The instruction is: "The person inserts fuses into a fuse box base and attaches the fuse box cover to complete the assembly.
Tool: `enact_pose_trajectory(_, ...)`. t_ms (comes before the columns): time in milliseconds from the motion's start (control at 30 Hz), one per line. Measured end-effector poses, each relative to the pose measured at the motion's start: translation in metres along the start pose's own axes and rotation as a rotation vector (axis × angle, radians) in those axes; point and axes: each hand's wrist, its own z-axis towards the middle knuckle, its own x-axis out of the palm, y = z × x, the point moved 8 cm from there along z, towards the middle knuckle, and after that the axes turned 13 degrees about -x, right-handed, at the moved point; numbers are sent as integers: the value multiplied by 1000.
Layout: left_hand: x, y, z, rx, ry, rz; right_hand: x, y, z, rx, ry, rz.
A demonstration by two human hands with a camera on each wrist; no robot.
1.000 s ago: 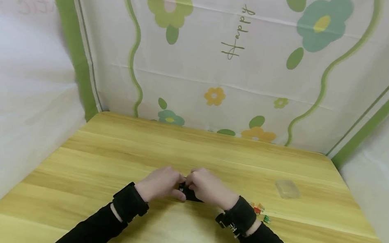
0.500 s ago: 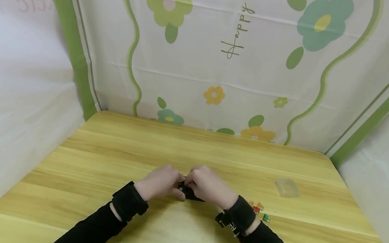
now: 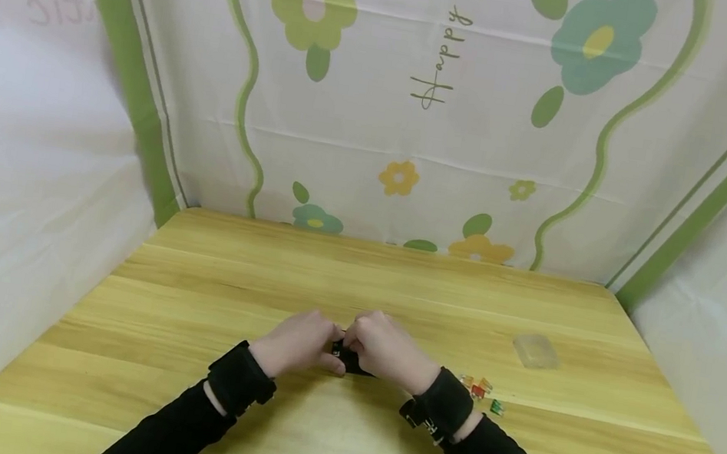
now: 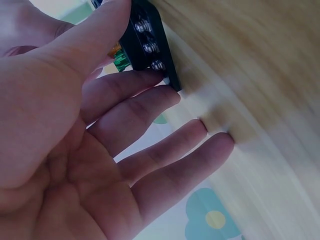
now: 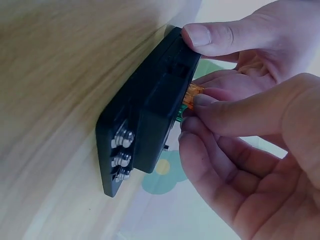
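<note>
A black fuse box (image 3: pixel 354 365) rests on the table between both hands. Metal screw terminals (image 5: pixel 121 159) line one end of it in the right wrist view. My left hand (image 3: pixel 299 340) holds the box, thumb on one side and index and middle fingers on the other; the last two fingers stretch out toward the tabletop. Between thumb and fingers, my right hand (image 3: pixel 391 351) pinches an orange blade fuse (image 5: pixel 191 94) at the box's top face. Just beside it is a green blade fuse (image 5: pixel 180 114), partly covered by the fingers. Whether the orange fuse sits in its slot cannot be seen.
Loose red and orange blade fuses (image 3: pixel 479 389) lie right of the right wrist, with a green fuse (image 3: pixel 496 407) close by. Farther back on the right is a clear plastic lid or tray (image 3: pixel 536 351). Fabric walls (image 3: pixel 350 124) enclose the wooden table (image 3: pixel 225 270).
</note>
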Motion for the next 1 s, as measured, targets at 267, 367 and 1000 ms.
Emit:
enact_pose_trajectory(267, -1, 0, -1, -13, 17, -24, -1, 3, 1, -10, 4, 1)
enact_pose_trajectory(367, -1, 0, -2, -16, 20, -29, -1, 4, 2, -22, 5, -19)
enact_pose_trajectory(1000, -1, -1, -1, 17, -17, -28, 1, 7, 1, -30, 20, -120)
